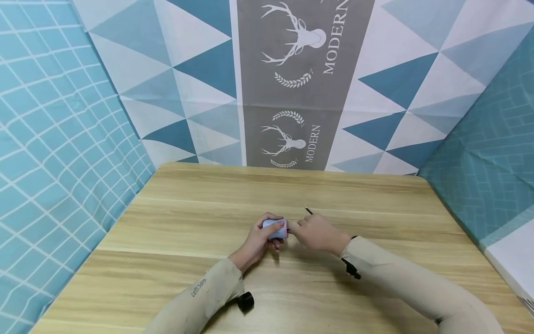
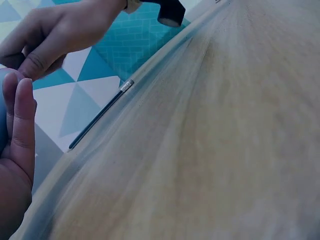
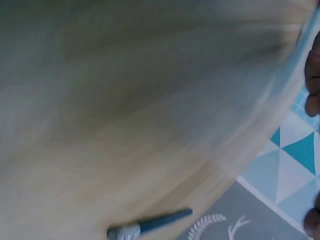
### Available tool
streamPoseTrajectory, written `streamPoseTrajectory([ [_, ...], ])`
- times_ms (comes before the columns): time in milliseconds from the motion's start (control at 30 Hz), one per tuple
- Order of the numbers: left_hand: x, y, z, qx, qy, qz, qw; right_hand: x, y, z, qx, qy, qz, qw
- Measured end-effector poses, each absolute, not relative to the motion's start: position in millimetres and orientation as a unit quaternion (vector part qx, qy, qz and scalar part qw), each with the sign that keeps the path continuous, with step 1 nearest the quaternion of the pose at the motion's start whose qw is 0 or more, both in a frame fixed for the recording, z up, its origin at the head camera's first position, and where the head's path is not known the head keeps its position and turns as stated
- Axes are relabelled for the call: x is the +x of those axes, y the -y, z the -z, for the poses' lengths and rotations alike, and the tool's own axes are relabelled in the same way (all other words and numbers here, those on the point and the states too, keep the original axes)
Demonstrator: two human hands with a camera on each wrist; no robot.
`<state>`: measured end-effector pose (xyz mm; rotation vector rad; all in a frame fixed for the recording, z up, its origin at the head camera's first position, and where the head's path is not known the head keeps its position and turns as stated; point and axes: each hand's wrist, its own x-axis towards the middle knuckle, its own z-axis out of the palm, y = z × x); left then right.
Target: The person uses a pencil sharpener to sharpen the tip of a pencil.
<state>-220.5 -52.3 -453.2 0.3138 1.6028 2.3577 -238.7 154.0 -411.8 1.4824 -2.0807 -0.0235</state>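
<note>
Holding one case (image 1: 279, 233) in left grip (image 1: 256, 242), near one brush (image 2: 101, 114); with right grip (image 1: 319, 234) angled inward, cannot tell if pinching

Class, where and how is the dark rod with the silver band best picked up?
Pinch the dark rod mid-shaft, probably from above: it's thin and lies flat on the table, so its underside is blocked but its long sides are exposed.
</note>
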Motion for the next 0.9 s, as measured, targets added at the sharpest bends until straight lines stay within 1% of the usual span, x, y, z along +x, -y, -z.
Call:
streamPoseTrajectory([
  [100,-222,52,455,0.099,-0.554,-0.816,0.136,-237,-150,406,0.536,0.822,-0.084,0.175],
  [233,-222,51,456,0.101,-0.559,-0.811,0.139,-237,-149,395,0.454,0.86,-0.231,-0.021],
  [333,-221,52,455,0.105,-0.563,-0.807,0.144,-238,-150,389,0.357,0.832,-0.376,-0.198],
  [433,-220,52,455,0.112,-0.567,-0.803,0.146,-242,-152,387,0.238,0.753,-0.493,-0.365],
  [467,-219,53,455,0.114,-0.568,-0.802,0.145,-244,-152,387,0.198,0.729,-0.513,-0.408],
  [533,-219,53,456,0.121,-0.569,-0.801,0.143,-248,-152,387,0.144,0.692,-0.53,-0.469],
  [567,-218,54,457,0.124,-0.569,-0.8,0.141,-249,-152,386,0.128,0.683,-0.531,-0.485],
  [633,-219,54,457,0.129,-0.569,-0.8,0.139,-251,-152,384,0.118,0.683,-0.527,-0.491],
  [667,-219,54,457,0.131,-0.569,-0.8,0.138,-251,-152,382,0.122,0.692,-0.522,-0.483],
  [733,-219,54,457,0.13,-0.569,-0.8,0.137,-248,-152,379,0.149,0.728,-0.505,-0.44],
  [767,-219,54,457,0.129,-0.57,-0.8,0.137,-246,-152,377,0.17,0.752,-0.489,-0.409],
  [833,-219,54,457,0.124,-0.571,-0.799,0.138,-239,-153,375,0.234,0.808,-0.436,-0.32],
  [900,-220,53,456,0.117,-0.57,-0.802,0.137,-232,-154,374,0.318,0.862,-0.344,-0.194],
])
